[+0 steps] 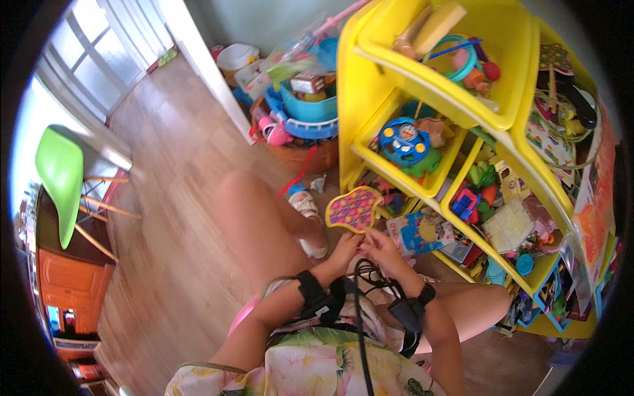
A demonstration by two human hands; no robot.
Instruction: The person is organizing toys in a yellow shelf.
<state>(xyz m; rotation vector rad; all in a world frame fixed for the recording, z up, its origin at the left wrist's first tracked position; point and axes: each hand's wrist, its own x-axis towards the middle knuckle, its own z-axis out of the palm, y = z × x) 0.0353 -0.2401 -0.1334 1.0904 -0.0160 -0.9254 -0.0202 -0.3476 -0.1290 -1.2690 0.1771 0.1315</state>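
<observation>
My left hand [347, 250] and my right hand [385, 251] meet above my lap, their fingers close together near the handle end of a yellow-edged paddle-shaped toy [352, 210] with a purple and pink pattern. The fingers overlap the toy's near end, and the picture does not settle which hand grips it. A black cable [360, 317] runs down over my clothing just below the hands. To the right of the toy lies a blue and yellow printed booklet or package [418, 231].
A yellow shelf unit [349, 99] with toy-filled bins stands at the right. A blue toy steering wheel [403, 141] sits in one bin. Behind my foot is a brown tub [307, 156] with stacked basins. A green chair [59, 183] stands at far left on the wood floor [173, 218].
</observation>
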